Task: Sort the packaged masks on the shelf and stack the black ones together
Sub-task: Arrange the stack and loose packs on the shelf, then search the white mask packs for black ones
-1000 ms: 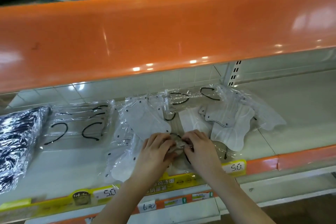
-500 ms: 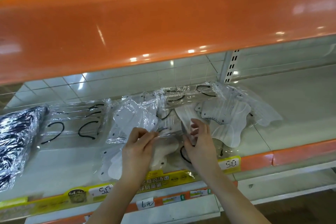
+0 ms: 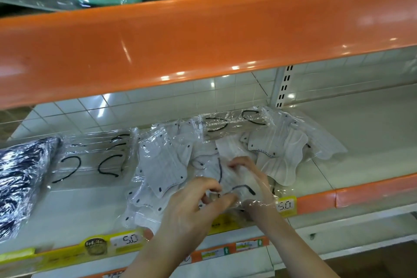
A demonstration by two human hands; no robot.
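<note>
In the head view, the left hand [image 3: 194, 201] and the right hand [image 3: 252, 178] share a grip on one clear-wrapped white mask packet [image 3: 234, 178] with a black ear loop, fingers curled and pinching the wrap, held just above the front of the shelf [image 3: 74, 205]. Left of the grip lie more white mask packets [image 3: 162, 165], then flat packets with black loops [image 3: 94, 160] and a black bundle [image 3: 20, 178]; further white packets [image 3: 279, 153] lie to its right.

- Loose mask packets [image 3: 277, 153] lie heaped mid-shelf [image 3: 372, 142]
- A flat packet stack [image 3: 94, 160] sits left of them
- A wrapped bundle [image 3: 20, 183] lies farthest left
- Price tags [image 3: 129, 239] line the front edge
</note>
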